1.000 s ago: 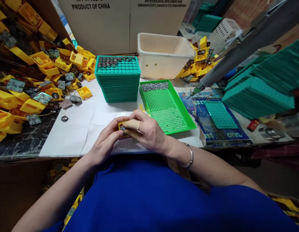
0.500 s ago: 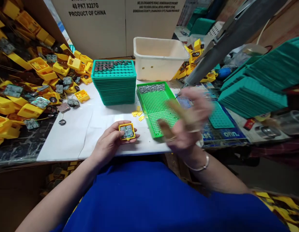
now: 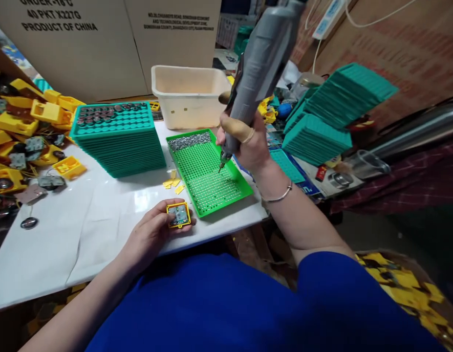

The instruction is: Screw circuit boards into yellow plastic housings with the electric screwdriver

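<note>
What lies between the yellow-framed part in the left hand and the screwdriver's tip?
In the head view, part of the green tray lies between the yellow-framed part and the screwdriver tip.

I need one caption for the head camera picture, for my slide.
Left hand holds a yellow housing with a circuit board; right hand holds an electric screwdriver over a green perforated tray.

Cool light is falling on the worktop [image 3: 39,264], glare pooling between its near edge and the teal tray stack [image 3: 136,154]. Shadow is filling below that edge. Grey screwdriver [image 3: 253,78] is catching dull sheen. Carton lettering [image 3: 60,26] is blurring slightly; wide-angle distortion is stretching outer edges.
</note>
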Demonstrator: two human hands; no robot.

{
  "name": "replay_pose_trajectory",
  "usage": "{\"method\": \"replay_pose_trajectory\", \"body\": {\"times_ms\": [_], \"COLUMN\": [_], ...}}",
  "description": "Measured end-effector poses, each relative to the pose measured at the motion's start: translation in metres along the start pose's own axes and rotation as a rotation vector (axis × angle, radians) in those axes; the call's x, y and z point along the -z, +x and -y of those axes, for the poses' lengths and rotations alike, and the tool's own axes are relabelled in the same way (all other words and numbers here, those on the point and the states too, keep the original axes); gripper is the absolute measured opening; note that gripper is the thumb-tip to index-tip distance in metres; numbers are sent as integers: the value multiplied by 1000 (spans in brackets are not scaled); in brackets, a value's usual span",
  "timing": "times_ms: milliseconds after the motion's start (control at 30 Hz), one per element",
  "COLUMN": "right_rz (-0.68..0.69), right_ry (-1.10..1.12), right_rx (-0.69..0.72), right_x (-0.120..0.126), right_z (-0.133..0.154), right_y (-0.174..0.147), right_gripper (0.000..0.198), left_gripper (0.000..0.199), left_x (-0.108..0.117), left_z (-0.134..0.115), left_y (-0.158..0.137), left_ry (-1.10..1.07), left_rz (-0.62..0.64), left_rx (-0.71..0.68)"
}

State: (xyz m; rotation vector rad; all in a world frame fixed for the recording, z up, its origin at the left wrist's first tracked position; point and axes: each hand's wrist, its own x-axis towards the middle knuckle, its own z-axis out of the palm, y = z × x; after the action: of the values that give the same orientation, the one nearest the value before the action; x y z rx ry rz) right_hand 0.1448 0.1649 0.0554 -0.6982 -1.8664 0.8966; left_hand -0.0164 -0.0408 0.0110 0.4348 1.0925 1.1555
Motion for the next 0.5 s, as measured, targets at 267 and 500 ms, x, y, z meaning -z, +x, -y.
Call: {"method": "replay_pose_trajectory", "body": {"times_ms": [267, 500], "right_rz": [-217, -190], "right_ry": [-79, -41], "right_rx": [-93, -87], "right_x": [-16, -18], "right_z": [-25, -26], "right_y": [-3, -5], "right_gripper": [54, 46], "left_gripper": [37, 36], "left_x": [0, -2], "left_z": [1, 0], "left_y": [1, 0], "left_ry": [-1, -10], "left_rz": [-13, -17], "left_rx": [8, 5]}}
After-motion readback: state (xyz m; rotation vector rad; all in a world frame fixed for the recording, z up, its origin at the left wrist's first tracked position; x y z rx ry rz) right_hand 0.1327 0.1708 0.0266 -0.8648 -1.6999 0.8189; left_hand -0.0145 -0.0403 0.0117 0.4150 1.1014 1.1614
